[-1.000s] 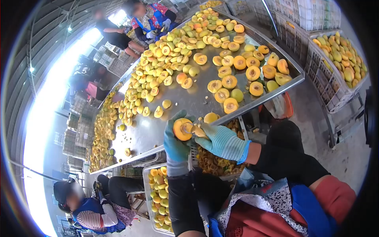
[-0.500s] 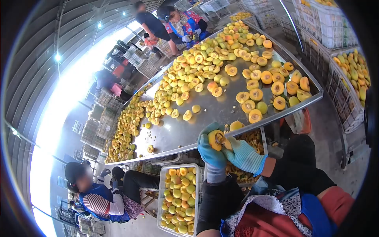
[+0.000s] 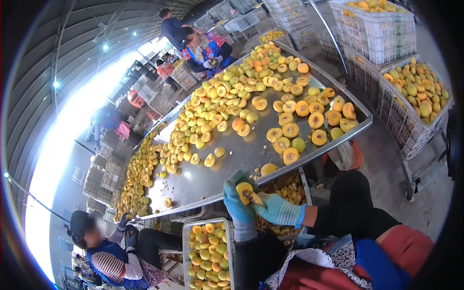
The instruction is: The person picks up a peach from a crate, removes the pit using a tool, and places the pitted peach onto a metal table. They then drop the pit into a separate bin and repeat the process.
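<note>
In a teal glove, my left hand (image 3: 236, 203) grips a yellow peach half (image 3: 242, 190), its cut face turned up. My right hand (image 3: 281, 210), in a striped light-blue glove, is pinched at the peach's cut side. A small brownish piece (image 3: 254, 197) sticks out from its fingers against the fruit's centre; I cannot tell what kind of thing it is. Both hands are at the near edge of a metal table (image 3: 212, 180). Just beyond them lies a single peach (image 3: 268, 169), and several cut halves (image 3: 290, 155) rest cut face up farther right.
A large heap of peaches (image 3: 212, 104) spreads over the table. Below its edge stand a crate of peaches (image 3: 229, 241) and a bin of scraps (image 3: 285, 189). A co-worker (image 3: 108, 251) sits at left, another (image 3: 208, 50) at the far end. Stacked crates (image 3: 382, 38) stand at right.
The view has shifted, so table and hands appear lower and farther left. My hands keep hold of the peach half. The co-worker at left has raised a hand to the table's edge.
</note>
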Available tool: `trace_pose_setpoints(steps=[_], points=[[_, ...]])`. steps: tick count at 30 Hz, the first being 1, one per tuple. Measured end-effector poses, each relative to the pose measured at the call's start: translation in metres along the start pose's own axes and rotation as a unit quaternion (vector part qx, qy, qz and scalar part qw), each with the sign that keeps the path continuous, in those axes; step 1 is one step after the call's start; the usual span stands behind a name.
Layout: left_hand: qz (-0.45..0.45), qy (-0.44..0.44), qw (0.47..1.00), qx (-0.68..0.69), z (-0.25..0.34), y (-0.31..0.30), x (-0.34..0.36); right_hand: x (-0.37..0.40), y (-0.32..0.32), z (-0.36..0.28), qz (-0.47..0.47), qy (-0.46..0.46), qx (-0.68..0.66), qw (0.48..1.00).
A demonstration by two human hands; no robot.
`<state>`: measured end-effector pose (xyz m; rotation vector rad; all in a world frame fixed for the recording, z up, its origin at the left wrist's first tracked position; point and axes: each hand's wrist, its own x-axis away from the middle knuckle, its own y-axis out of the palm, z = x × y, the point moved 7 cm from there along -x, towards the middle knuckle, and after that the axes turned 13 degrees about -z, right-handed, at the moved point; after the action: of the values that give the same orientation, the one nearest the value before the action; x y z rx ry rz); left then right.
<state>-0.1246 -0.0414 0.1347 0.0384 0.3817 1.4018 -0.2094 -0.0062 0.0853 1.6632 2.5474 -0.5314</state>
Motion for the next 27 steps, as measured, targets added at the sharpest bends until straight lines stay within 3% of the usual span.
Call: trace_pose_setpoints(steps=[1, 2, 3, 4, 5, 6, 7, 12, 13, 15, 16, 17, 18, 19, 20, 21, 24, 27], points=[[0.037, -0.009, 0.999, 0.034, -0.001, -0.004, 0.004, -0.002, 0.006, 0.000, -0.001, -0.034, -0.026, 0.999], [-0.059, 0.059, 0.995, -0.058, 0.005, -0.002, 0.001, 0.001, 0.004, 0.006, -0.001, -0.041, 0.021, 0.999], [-0.053, 0.026, 0.998, 0.013, -0.009, -0.012, -0.002, 0.003, 0.000, 0.003, -0.013, -0.054, 0.061, 0.997], [-0.056, 0.032, 0.997, -0.032, -0.005, -0.012, -0.001, -0.002, 0.005, 0.013, -0.030, -0.051, 0.046, 0.997], [-0.061, 0.038, 0.995, -0.075, -0.001, -0.010, -0.004, -0.007, 0.007, 0.015, -0.064, -0.017, 0.065, 0.996], [-0.064, -0.021, 0.997, -0.041, -0.008, -0.015, -0.008, -0.005, 0.005, 0.004, -0.107, 0.046, 0.027, 0.993], [-0.075, -0.078, 0.994, -0.004, -0.015, -0.017, -0.011, 0.001, 0.007, 0.004, -0.143, 0.171, -0.092, 0.971], [-0.023, -0.090, 0.996, -0.015, -0.023, -0.019, -0.010, -0.006, 0.008, 0.033, -0.056, 0.054, 0.076, 0.994], [-0.009, -0.097, 0.995, -0.024, -0.026, -0.020, -0.009, -0.005, 0.009, 0.026, -0.084, 0.082, 0.024, 0.993], [-0.045, 0.057, 0.965, -0.251, -0.045, -0.048, -0.015, -0.002, 0.007, 0.010, -0.130, 0.155, -0.080, 0.976], [-0.107, -0.011, 0.993, 0.048, -0.060, -0.046, -0.018, -0.002, 0.007, 0.008, -0.161, 0.177, -0.098, 0.966], [-0.126, -0.054, 0.977, 0.161, -0.067, -0.046, -0.016, 0.002, 0.009, 0.009, -0.188, 0.196, -0.120, 0.955], [-0.136, -0.062, 0.978, 0.145, -0.068, -0.045, -0.016, -0.001, 0.005, 0.016, -0.159, 0.166, -0.038, 0.973], [-0.072, -0.110, 0.989, 0.061, -0.061, -0.042, -0.011, -0.006, 0.007, 0.029, -0.131, 0.133, 0.044, 0.981], [-0.074, -0.111, 0.991, 0.026, -0.061, -0.043, -0.011, -0.009, 0.008, 0.037, -0.108, 0.094, 0.128, 0.981], [-0.076, -0.107, 0.991, -0.010, -0.061, -0.042, -0.012, -0.009, 0.010, 0.040, -0.107, 0.099, 0.109, 0.983], [-0.030, -0.069, 0.994, 0.076, -0.060, -0.039, -0.009, -0.012, 0.016, 0.042, -0.112, 0.080, 0.014, 0.990], [0.003, -0.068, 0.993, 0.091, -0.060, -0.039, -0.005, -0.009, 0.014, 0.039, -0.131, 0.101, 0.013, 0.986]])
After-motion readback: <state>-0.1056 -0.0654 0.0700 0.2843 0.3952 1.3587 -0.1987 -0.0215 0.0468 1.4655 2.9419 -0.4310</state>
